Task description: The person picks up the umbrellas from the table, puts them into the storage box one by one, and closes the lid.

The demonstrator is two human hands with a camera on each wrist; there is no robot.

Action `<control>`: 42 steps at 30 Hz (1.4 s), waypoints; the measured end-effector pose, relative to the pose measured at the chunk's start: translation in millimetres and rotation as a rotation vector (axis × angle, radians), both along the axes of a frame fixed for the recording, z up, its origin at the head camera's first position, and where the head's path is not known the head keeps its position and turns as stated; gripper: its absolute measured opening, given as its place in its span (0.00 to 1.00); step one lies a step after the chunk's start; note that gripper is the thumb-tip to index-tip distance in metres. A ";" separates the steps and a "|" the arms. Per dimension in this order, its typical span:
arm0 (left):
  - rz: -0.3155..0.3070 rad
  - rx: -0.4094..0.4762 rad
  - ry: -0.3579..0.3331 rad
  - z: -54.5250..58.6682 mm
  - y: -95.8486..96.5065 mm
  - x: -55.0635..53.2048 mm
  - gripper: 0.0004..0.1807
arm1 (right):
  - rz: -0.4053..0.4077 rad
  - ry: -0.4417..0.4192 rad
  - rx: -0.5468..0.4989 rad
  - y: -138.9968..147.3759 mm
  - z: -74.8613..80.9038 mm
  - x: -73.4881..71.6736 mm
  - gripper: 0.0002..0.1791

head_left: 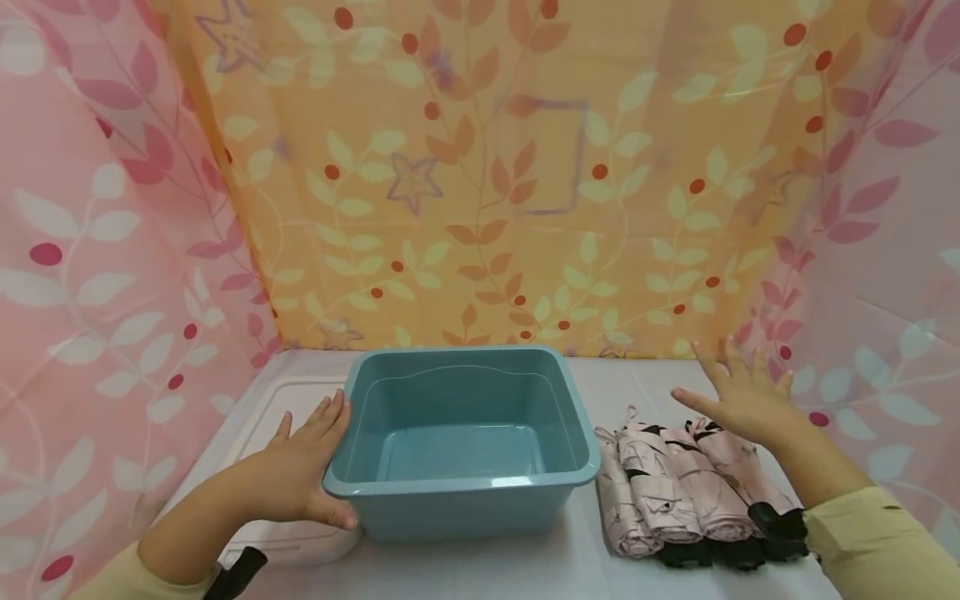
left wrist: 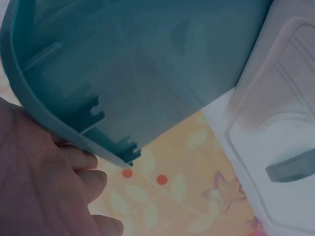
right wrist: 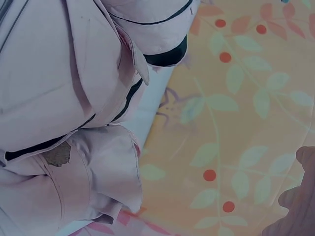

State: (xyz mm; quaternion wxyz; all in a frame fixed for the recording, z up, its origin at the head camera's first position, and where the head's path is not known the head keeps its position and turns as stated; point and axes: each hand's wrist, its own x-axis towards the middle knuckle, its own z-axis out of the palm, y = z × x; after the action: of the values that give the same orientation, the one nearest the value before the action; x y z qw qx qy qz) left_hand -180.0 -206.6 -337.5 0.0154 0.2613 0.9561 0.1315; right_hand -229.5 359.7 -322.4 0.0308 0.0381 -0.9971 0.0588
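A blue-green plastic tub [head_left: 465, 510] stands upright on the white tabletop, and its inside holds nothing. My left hand [head_left: 296, 471] lies against the tub's left rim, fingers extended and thumb near the front corner. In the left wrist view, that hand [left wrist: 44, 182] is beside the rim of the tub [left wrist: 147, 64]. Several rolled bundles of pale pink fabric [head_left: 660, 483] with black bands lie side by side right of the tub. My right hand [head_left: 746, 400] hovers over their far end, fingers spread, holding nothing. The right wrist view shows the bundles [right wrist: 44, 73] close up and that hand's fingertips [right wrist: 295, 196].
A white lid [head_left: 288, 546] lies flat left of the tub, partly under my left hand; the left wrist view shows a grey-blue clip [left wrist: 293, 167] on it. Flowered cloth walls, orange behind [head_left: 480, 250] and pink at both sides [head_left: 112, 333], enclose the table.
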 end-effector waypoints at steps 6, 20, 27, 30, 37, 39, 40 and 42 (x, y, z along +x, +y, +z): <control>0.023 0.006 -0.037 -4.7 -0.5 -4.7 0.72 | 0.004 -0.013 0.005 -1.7 0.1 -0.8 0.52; 0.006 0.028 -0.149 2.9 -1.8 -14.9 0.69 | 0.030 -0.027 -0.026 -2.8 -4.5 -1.3 0.51; 0.024 0.010 -0.132 1.0 0.2 -17.6 0.70 | 0.026 -0.020 -0.019 -1.6 -5.9 -0.1 0.51; 0.027 0.004 -0.115 0.6 0.9 -20.0 0.71 | 0.024 -0.014 -0.030 0.4 -6.0 0.8 0.51; 0.032 -0.008 -0.106 0.7 3.7 -23.1 0.73 | 0.009 -0.033 -0.082 18.0 -8.4 1.2 0.50; 0.033 -0.015 -0.102 -0.2 4.2 -23.8 0.73 | -0.004 -0.049 -0.113 25.7 -8.2 1.8 0.49; 0.035 -0.020 -0.099 -0.7 4.4 -24.2 0.73 | 0.001 -0.048 -0.132 29.4 -7.8 2.1 0.48; 0.039 -0.026 -0.096 -1.6 4.7 -24.9 0.74 | 0.006 -0.052 -0.169 37.2 -7.4 3.0 0.47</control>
State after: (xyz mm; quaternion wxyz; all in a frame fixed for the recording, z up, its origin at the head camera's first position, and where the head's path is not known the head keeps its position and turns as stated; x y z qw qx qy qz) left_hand -204.9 -201.9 -339.1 0.0623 0.2357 0.9608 0.1318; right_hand -226.5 396.9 -329.8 0.0078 0.0370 -0.9889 0.1437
